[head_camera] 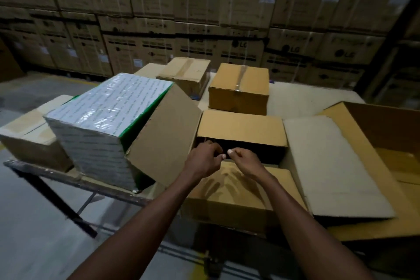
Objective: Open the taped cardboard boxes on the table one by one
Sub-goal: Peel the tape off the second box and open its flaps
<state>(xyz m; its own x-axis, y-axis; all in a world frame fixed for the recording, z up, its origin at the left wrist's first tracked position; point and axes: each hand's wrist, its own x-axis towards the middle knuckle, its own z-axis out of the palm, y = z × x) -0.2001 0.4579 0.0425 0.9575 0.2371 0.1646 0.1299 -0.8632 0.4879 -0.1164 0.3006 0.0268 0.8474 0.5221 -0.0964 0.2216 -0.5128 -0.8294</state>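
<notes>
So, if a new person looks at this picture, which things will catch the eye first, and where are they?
First come the two hands, left hand and right hand, meeting with curled fingers over the dark opening of the open box at the near table edge. Next is the shiny plastic-wrapped white bundle with green edges, just left of that box. Behind them, two taped boxes wait unopened before a wall of stacked cartons.

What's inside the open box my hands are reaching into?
The open box shows only a dark gap between its inner flaps. Both hands, left hand and right hand, sit at that gap. The contents are hidden in shadow.
</notes>
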